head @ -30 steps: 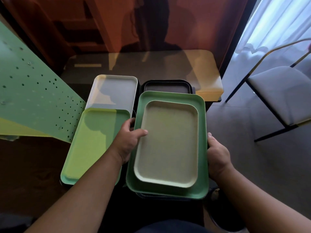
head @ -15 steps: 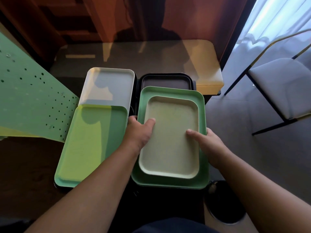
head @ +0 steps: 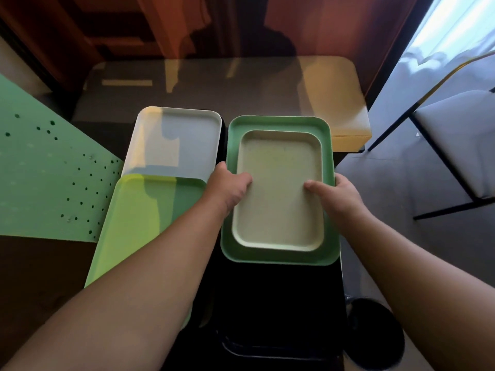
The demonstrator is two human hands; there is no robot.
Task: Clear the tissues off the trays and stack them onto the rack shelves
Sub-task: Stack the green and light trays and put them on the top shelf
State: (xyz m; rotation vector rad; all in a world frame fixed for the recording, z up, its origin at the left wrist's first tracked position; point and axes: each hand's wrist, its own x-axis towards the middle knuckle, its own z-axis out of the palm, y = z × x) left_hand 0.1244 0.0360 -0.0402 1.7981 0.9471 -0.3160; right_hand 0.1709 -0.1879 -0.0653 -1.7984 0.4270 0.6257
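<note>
A cream tray (head: pixel 278 188) lies nested inside a larger green tray (head: pixel 278 255) on top of the dark rack (head: pixel 267 303). My left hand (head: pixel 230 186) grips the left rims of this tray stack, its thumb resting inside the cream tray. Over the right rims is my right hand (head: pixel 338 194), thumb also on the cream tray. Left of the stack, a white tray (head: pixel 174 140) sits at the back, and a light green tray (head: pixel 144 223) overlaps its near end. No tissue shows on any tray.
A green perforated panel (head: pixel 48 178) leans at the left. Behind the trays is a glossy table (head: pixel 214 87) with a yellow end. A chair (head: pixel 455 145) stands at the right, and a black bin (head: pixel 375 336) sits on the floor at the lower right.
Both hands have pushed the nested cream and green trays away from me, and the stack now covers the black tray that showed behind it. My right thumb moved onto the cream tray.
</note>
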